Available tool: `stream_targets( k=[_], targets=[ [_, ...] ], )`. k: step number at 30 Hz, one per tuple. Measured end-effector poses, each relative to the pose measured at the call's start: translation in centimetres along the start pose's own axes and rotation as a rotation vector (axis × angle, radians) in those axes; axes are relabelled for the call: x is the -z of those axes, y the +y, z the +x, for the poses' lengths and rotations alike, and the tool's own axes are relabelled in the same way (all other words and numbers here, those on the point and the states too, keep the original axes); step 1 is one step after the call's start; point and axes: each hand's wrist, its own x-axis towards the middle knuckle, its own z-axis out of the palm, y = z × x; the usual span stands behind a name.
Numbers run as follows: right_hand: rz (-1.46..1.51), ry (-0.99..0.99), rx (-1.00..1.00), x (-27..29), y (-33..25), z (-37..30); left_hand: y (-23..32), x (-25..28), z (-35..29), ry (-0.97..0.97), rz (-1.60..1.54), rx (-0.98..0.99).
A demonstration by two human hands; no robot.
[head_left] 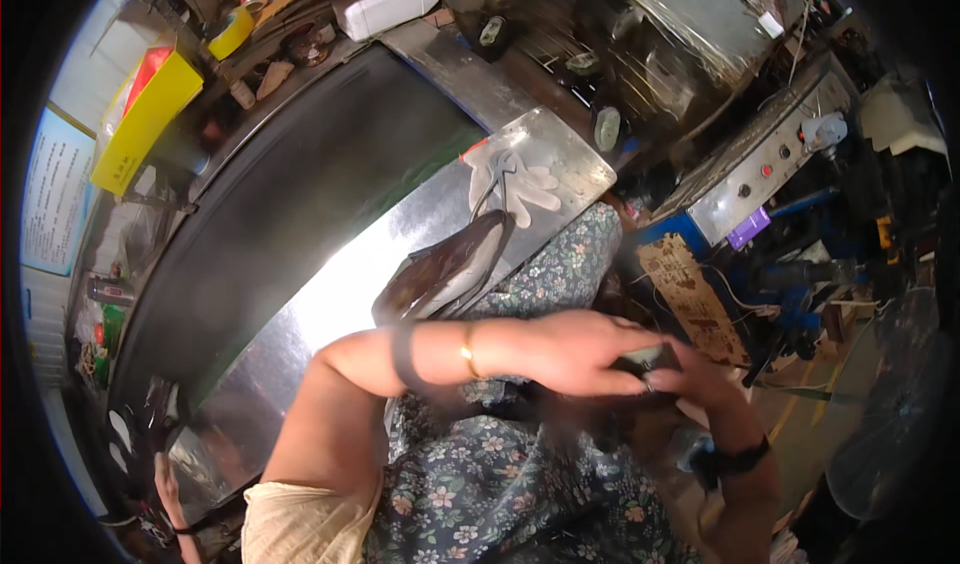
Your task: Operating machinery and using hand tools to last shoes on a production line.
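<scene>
In front of my lap, my left hand [585,352] and my right hand [690,376] close together on a dark object [645,360] with a grey-green face. Motion blur and my fingers hide most of its shape. A brown, glossy, pointed shoe [430,274] lies on its side at the near edge of the metal tabletop [570,154], beyond my left forearm. Past the shoe's tip, a pale glove [525,192] rests flat on the metal, with a thin grey hooked tool or cord [492,186] over it.
A black conveyor belt [290,194] curves along the left. At lower left another person's hand [166,479] is by some shoes. Several dark shoes with pale insoles [606,129] stand on a rack ahead. A control panel [765,169] with buttons is at right; a yellow box [140,129] hangs far left.
</scene>
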Motion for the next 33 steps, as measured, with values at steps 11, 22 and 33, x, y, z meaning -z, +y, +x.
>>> stream_targets(
  k=[11,22,33],
  targets=[
    [0.682,0.354,0.585,3.5,-6.9,13.0,-21.5,12.6,-14.8,0.597,0.993,0.693],
    [0.094,0.928,0.503,13.5,-16.6,54.6,-23.3,12.3,-14.4,0.636,0.968,0.754],
    [-0.163,1.270,0.084,28.0,-15.3,61.8,-23.2,13.4,-14.1,0.590,0.903,0.774]
  ],
)
